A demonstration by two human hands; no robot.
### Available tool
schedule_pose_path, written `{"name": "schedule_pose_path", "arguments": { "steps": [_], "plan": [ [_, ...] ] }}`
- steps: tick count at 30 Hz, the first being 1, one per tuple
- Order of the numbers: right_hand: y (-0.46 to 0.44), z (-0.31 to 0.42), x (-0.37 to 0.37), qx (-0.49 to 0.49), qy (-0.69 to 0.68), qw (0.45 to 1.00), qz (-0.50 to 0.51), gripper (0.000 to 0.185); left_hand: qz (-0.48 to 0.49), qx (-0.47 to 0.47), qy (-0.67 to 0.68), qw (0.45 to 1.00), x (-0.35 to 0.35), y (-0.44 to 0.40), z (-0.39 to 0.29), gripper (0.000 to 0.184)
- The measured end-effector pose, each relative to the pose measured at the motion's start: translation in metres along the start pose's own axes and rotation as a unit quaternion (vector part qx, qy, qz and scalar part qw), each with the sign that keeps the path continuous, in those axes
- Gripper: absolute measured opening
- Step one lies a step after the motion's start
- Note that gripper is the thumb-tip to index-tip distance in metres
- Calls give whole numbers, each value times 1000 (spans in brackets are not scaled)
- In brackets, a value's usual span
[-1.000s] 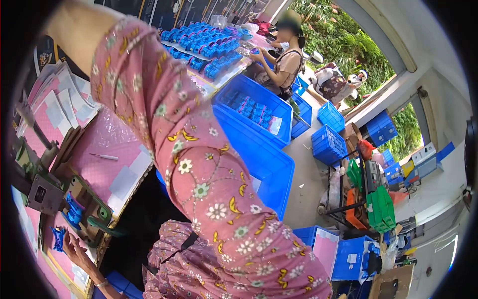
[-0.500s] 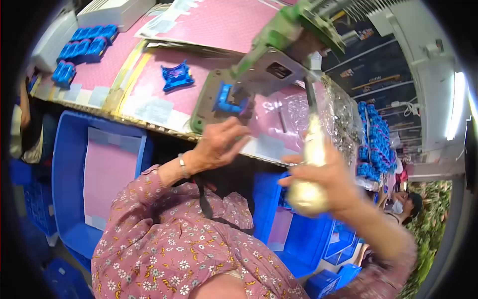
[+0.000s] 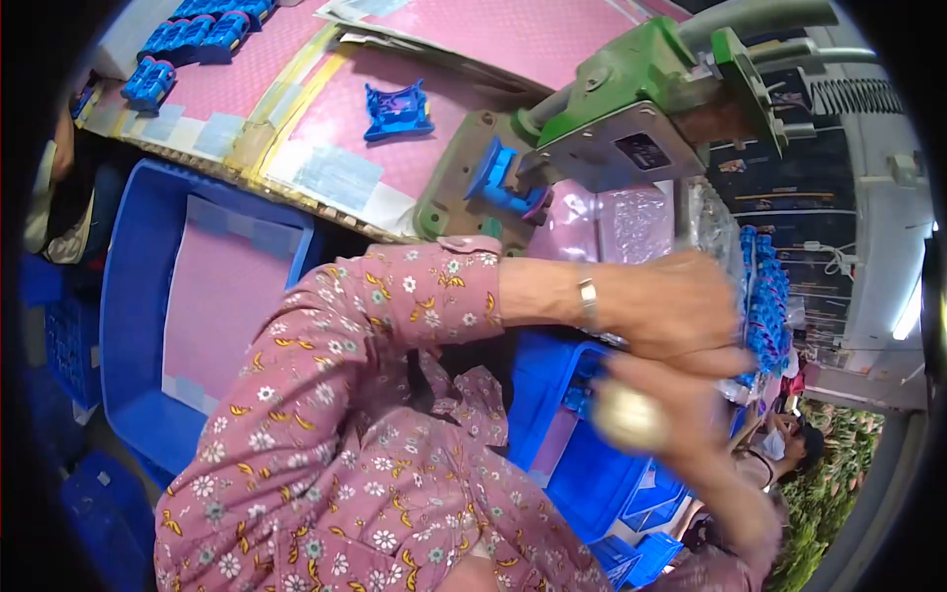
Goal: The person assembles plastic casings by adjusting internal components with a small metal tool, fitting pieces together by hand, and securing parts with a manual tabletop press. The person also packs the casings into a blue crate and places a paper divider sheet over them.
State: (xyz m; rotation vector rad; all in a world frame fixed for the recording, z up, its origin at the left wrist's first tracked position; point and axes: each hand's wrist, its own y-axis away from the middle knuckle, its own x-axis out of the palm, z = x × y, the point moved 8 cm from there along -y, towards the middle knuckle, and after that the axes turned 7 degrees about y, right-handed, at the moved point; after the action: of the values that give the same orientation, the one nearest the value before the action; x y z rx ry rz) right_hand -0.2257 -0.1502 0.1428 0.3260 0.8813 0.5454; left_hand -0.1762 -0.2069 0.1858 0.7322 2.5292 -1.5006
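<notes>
My right hand (image 3: 686,405) is closed round the pale gold, round-ended lever handle (image 3: 631,416) of a green press (image 3: 626,84); both are motion-blurred. My left hand (image 3: 671,301) reaches across to the right and lies just above my right hand, curled over the upper part of the handle, its fingertips hidden. A blue plastic part (image 3: 505,183) sits on the press's base plate (image 3: 449,197) under the press head. Another blue plastic piece (image 3: 398,111), with a dark pattern, lies on the pink table surface left of the press.
Several blue parts (image 3: 202,39) stand in rows at the far left. More blue parts (image 3: 764,296) are stacked at the right beside clear plastic bags (image 3: 631,222). Blue bins (image 3: 123,296) stand below the table edge. A co-worker (image 3: 789,449) sits at the right.
My left hand has moved from in front of the press, rightward across to the lever handle. My right hand stays on the handle. The view has shifted, and the blue parts keep their places.
</notes>
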Motion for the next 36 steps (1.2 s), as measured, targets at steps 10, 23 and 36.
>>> {"name": "schedule_pose_path", "arguments": {
  "steps": [10,23,36],
  "plan": [
    [-10,5,10,-102,-118,946,-284,70,-326,32,-138,935,-58,101,8,18],
    [-54,134,-283,-303,-218,859,-352,52,-299,-508,-540,601,-204,301,114,42],
    [-203,-69,56,-68,-344,891,-289,23,-315,-324,-510,732,-209,270,88,36]
  ]
}}
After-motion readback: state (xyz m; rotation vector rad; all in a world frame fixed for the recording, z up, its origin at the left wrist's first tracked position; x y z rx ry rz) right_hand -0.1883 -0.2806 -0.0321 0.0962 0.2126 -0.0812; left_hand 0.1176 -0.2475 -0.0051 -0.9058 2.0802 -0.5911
